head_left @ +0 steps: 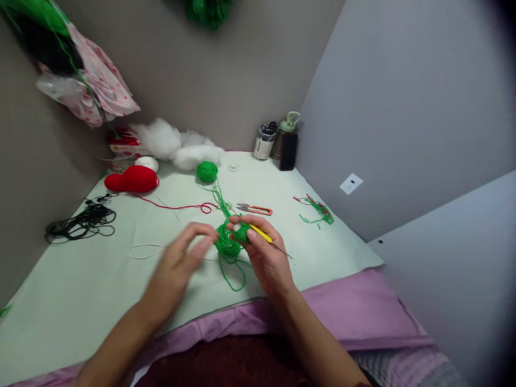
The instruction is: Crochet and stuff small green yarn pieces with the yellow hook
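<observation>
My right hand (pixel 268 252) is closed around a small green crocheted piece (pixel 241 232) with a bit of white showing at its opening. The same hand also holds a crochet hook (pixel 260 233) with a yellow handle, lying slantwise across the fingers. To the left, my left hand (pixel 181 258) is blurred by motion; its thumb and fingers are apart and I see nothing between them. A loose tangle of green yarn (pixel 228 244) lies on the table just behind and below the crocheted piece, with a loop trailing toward the front edge.
Thread snips (pixel 255 209) lie beyond my hands. Around them are a green yarn ball (pixel 207 171), red yarn (pixel 137 179), white stuffing (pixel 161 140), black cord (pixel 86 219) and yarn scraps (pixel 318 209). A phone (pixel 288 152) leans by a bottle (pixel 289 124) and a pen holder (pixel 263 145).
</observation>
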{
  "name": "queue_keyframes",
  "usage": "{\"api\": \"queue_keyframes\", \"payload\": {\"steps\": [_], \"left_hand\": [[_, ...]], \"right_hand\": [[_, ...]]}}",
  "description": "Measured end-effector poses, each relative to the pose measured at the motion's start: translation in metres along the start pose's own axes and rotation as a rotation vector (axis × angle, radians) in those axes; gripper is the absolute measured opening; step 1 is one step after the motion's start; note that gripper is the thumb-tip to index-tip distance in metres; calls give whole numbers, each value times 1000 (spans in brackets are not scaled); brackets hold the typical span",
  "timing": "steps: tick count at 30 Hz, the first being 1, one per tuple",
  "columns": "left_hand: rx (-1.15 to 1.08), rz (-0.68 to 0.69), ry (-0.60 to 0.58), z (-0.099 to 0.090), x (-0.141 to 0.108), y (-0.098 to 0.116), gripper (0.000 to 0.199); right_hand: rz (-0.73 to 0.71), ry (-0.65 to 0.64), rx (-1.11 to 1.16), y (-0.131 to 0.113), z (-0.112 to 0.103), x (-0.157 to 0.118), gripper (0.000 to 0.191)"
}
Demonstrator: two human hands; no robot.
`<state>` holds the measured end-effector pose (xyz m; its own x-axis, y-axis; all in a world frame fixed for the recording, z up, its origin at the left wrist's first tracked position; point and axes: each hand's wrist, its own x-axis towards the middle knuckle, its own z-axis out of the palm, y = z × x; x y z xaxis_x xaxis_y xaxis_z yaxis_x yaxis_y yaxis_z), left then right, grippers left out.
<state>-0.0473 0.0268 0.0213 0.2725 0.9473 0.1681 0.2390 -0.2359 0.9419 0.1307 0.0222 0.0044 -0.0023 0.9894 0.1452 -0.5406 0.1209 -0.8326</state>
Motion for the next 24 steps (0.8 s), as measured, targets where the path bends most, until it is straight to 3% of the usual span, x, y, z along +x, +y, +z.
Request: {"api": "queue_keyframes", "payload": {"steps": [4,6,7,10,12,16,18,24], "left_hand": [[-85,-62,-331,22,1,-9,28],[-105,-70,-386,21,-1,-7,35],[-94,-42,-315,17,-3,-6,38],[-47,153,73,-1,-9,0,31],[-150,208,225,-11,-11,3,27],[-695,51,254,-20,-8,14,39],[-863,3,277,-22,-4,21,39],[-997,94,398,-21,7,34,32]], "right_hand": [[-64,24,-119,-1,-1,2,23],[-86,61,-164,1,-5,5,25],[-93,81,-173,1,-7,6,26],[-79,118,-145,4,-9,8,25],[-35,115,-102,7,-9,7,24],[48,92,-72,14,-4,3,23],[56,65,-73,16,-1,1,22],[110,18,17,16,8,-2,18]]}}
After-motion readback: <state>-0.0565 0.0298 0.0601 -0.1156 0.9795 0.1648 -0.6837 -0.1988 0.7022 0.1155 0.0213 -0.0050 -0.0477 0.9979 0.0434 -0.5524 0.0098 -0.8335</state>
